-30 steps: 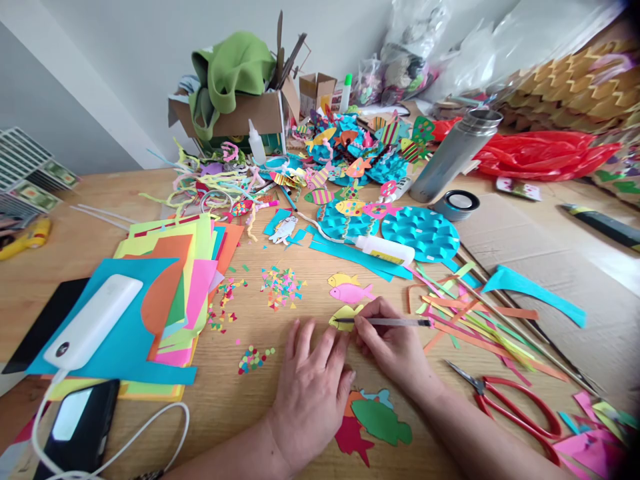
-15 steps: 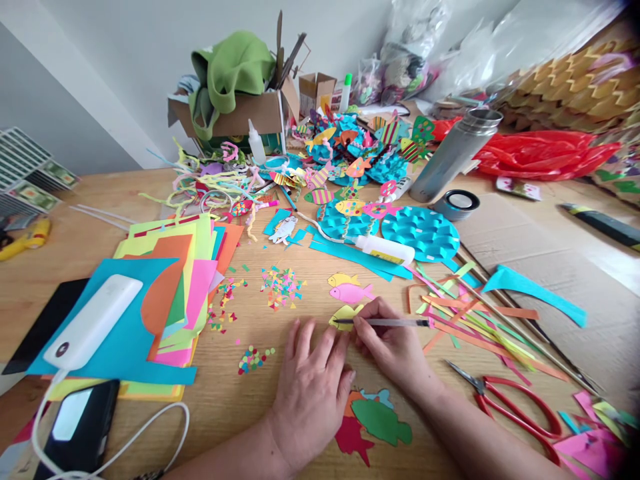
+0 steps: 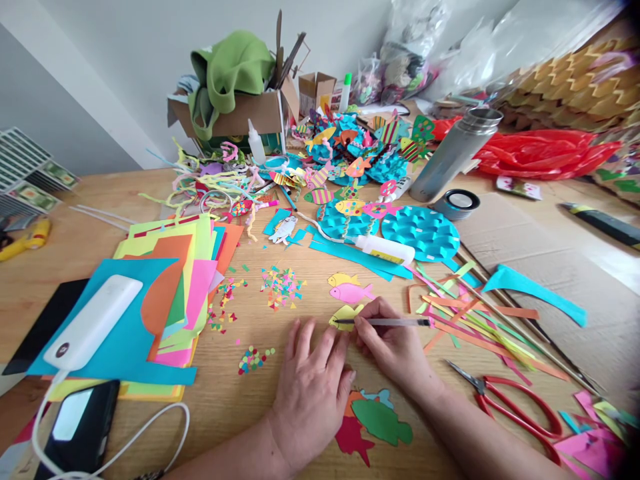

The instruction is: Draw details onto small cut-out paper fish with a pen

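My right hand (image 3: 393, 343) grips a pen (image 3: 400, 323), its tip on a yellow-green paper fish (image 3: 345, 316). Beside it, my left hand (image 3: 315, 373) lies on the wooden table with fingers spread, the fingertips near the fish's lower edge. Just beyond are a pink paper fish (image 3: 350, 293) and a yellow one (image 3: 342, 280). Between my forearms lie a green fish (image 3: 383, 420) and a red one (image 3: 353, 440), with a light blue piece partly under the green.
Red-handled scissors (image 3: 520, 400) and paper strips lie at right. On the left are stacked coloured sheets (image 3: 115, 267), a white power bank (image 3: 95, 320) and its cable. Confetti (image 3: 283, 287), a glue bottle (image 3: 385, 251) and a steel flask (image 3: 455, 157) are farther back.
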{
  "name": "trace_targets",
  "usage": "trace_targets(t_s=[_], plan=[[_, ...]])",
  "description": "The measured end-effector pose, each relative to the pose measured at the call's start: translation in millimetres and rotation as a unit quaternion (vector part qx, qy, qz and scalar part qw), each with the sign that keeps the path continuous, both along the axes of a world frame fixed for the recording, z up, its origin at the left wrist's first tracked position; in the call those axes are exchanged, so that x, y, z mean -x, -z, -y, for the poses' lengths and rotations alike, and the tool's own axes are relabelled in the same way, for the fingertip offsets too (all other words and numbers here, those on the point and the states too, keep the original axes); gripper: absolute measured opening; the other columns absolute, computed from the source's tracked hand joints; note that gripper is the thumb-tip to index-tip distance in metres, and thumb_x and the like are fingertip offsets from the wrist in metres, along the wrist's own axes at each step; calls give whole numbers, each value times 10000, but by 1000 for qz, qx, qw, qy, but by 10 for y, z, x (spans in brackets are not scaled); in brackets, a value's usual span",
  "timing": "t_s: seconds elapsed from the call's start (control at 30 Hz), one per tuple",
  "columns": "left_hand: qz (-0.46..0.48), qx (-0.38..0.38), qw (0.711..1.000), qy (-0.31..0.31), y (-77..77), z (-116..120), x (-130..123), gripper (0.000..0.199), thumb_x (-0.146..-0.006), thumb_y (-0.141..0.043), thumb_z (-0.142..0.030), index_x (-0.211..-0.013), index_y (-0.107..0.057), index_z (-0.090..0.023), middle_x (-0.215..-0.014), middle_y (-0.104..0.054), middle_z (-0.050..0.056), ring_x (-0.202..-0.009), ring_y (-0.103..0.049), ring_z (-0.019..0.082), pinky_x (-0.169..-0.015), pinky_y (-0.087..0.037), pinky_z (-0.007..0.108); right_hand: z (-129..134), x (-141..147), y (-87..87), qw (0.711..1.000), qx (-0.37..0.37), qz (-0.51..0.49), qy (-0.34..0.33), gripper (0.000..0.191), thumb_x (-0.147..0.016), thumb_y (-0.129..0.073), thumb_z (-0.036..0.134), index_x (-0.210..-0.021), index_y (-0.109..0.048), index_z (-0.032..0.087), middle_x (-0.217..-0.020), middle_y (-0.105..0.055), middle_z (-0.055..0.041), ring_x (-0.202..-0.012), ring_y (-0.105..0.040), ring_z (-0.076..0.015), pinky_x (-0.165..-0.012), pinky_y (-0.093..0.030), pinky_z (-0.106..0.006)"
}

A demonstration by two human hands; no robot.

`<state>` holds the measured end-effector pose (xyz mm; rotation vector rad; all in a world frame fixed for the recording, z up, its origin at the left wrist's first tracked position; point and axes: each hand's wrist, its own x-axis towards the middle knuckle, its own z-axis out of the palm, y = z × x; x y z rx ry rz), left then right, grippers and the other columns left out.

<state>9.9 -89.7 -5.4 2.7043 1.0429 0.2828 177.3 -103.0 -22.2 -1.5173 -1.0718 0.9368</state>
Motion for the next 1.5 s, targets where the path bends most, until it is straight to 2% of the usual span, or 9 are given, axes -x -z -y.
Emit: trace_targets(t_s=[0.6, 1.33, 1.5], plan=[[-1, 1, 1000, 2, 11, -7, 0, 428, -957, -488, -326, -1368, -494, -209, -1283, -556, 42, -1267, -392, 321, -1141, -282, 553, -2, -2, 3, 1000, -1, -4, 14, 234, -891, -569, 348, -718, -471, 223, -585, -512, 27, -476, -474, -114, -461, -387, -247], [-2, 8, 1000, 2, 17, -8, -2, 410, -966, -463, -327, -1353, -507, -198, -1278, -556, 40, -1264, -394, 321, -1145, -276, 546, 5, -3, -11, 1000, -5, 1, -1, 228, -899, -559, 343, -725, -486, 215, -596, -518, 22, -472, -470, -110, -455, -387, -245], [0, 9, 1000, 5, 4, -12, -2, 416, -963, -468, -323, -1360, -502, -203, -1260, -564, 44, -1259, -401, 326, -1138, -283, 554, 14, 0, -17, 999, -9, -24, 20, 227, -892, -572, 342, -726, -479, 219, -569, -507, 34, -459, -475, -111, -441, -386, -240]])
